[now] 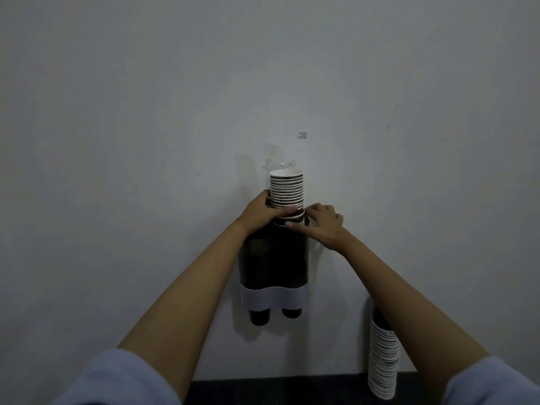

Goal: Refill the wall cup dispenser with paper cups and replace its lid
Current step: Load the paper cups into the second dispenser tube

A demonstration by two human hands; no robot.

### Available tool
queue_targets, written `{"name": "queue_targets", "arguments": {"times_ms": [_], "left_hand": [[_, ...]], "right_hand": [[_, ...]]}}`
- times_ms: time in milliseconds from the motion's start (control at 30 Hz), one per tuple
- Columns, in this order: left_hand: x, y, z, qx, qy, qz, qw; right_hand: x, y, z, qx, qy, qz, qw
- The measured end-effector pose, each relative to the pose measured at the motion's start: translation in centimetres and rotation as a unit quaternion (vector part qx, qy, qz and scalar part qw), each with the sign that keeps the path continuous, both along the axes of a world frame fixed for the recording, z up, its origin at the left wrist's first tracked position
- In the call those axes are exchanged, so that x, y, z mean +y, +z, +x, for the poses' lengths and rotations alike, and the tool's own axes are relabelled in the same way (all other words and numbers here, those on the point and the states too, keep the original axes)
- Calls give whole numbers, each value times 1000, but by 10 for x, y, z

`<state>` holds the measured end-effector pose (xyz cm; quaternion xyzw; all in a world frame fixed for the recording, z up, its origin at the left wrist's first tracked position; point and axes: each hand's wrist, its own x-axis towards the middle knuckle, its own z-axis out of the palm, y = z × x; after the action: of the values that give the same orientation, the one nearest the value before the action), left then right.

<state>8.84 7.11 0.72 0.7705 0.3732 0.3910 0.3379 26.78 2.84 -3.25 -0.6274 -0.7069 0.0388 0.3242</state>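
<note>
A dark, two-tube wall cup dispenser [274, 258] with a white band near its bottom hangs on the wall at centre. A stack of paper cups [286, 188] with white rims sticks up out of its right tube. My left hand [263, 213] wraps around the base of that stack at the tube's mouth. My right hand [320, 226] rests its fingers on the rim of the right tube, just below the stack. Dark cup bottoms [274, 315] poke out under the white band. No lid is in sight.
A second tall stack of paper cups [383, 358] leans against the wall at lower right, partly behind my right forearm. Tape remnants [277, 162] stick to the wall above the dispenser. A dark surface [277, 388] runs along the wall's foot.
</note>
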Motion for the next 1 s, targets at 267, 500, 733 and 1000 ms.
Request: {"name": "queue_targets", "arguments": {"times_ms": [267,500,733,1000], "left_hand": [[2,-3,-4,14,24,-21,999],[4,-6,-6,57,39,16,997],[6,-14,-7,97,50,20,994],[12,-15,-5,118,58,3,991]], "right_hand": [[1,7,5,186,76,93,975],[5,13,-7,188,60,58,979],[9,-2,-6,148,18,23,989],[9,-6,-5,174,38,19,984]]}}
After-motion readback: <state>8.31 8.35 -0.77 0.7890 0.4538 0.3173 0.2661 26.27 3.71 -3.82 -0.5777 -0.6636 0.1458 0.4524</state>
